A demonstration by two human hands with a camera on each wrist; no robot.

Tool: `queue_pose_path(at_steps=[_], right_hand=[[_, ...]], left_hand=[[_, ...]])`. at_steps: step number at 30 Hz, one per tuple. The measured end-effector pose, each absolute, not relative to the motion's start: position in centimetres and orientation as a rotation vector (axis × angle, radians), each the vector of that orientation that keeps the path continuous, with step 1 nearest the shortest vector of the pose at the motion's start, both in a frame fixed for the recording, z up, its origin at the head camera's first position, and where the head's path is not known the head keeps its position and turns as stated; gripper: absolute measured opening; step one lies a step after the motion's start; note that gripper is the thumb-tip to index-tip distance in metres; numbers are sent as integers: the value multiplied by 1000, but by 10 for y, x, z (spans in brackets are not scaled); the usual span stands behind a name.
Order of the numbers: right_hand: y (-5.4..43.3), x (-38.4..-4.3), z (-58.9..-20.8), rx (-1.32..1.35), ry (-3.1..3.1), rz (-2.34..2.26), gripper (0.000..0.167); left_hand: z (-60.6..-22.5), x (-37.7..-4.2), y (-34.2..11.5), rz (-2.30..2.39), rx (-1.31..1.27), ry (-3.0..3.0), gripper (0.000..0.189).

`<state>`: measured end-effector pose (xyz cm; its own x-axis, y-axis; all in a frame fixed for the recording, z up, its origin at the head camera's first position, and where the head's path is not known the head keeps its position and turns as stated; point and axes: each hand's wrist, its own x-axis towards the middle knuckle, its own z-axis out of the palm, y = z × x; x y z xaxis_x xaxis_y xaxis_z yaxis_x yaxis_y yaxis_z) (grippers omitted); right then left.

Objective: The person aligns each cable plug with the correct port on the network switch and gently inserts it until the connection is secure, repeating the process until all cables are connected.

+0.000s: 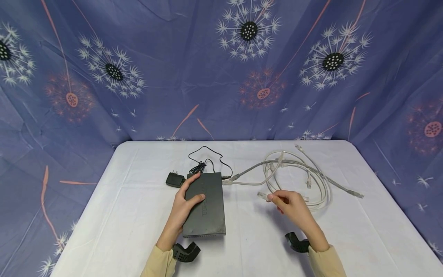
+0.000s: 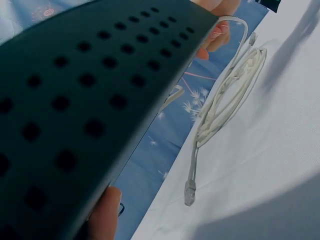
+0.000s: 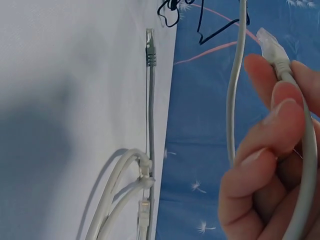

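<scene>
In the head view, my left hand (image 1: 180,209) holds a black network switch (image 1: 211,207) by its left side, thumb on top. The left wrist view shows the switch's perforated side (image 2: 95,80) up close and a fingertip (image 2: 105,215) at its edge. My right hand (image 1: 292,206) pinches an Ethernet cable just behind its clear plug (image 1: 262,195). That plug (image 3: 272,45) points away from the fingers in the right wrist view. A grey cable plug (image 1: 234,177) and a white cable plug (image 1: 227,182) lie at the switch's right edge; I cannot tell whether either is seated.
Coiled pale Ethernet cables (image 1: 325,192) with several loose plugs lie on the right of the white table (image 1: 121,231). A grey cable (image 1: 342,188) crosses them. Behind the switch are a black power adapter (image 1: 175,179) and its thin cord (image 1: 221,154). A patterned curtain (image 1: 173,77) hangs behind.
</scene>
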<state>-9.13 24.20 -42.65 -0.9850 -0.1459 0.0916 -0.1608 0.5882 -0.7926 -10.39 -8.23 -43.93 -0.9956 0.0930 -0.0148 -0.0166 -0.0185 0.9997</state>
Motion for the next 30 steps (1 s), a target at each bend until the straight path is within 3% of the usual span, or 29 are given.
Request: queue_pose_path(at_steps=[8, 17, 30], right_hand=[[234, -90, -422, 345, -2668, 1438, 8], [223, -91, -420, 392, -2576, 1324, 4], [206, -96, -418, 589, -2311, 1124, 23]], left_hand=[[-438, -104, -81, 2196, 79, 2122, 62], [-438, -104, -80, 2192, 89, 2129, 63], [-435, -102, -78, 2215, 101, 2105, 62]])
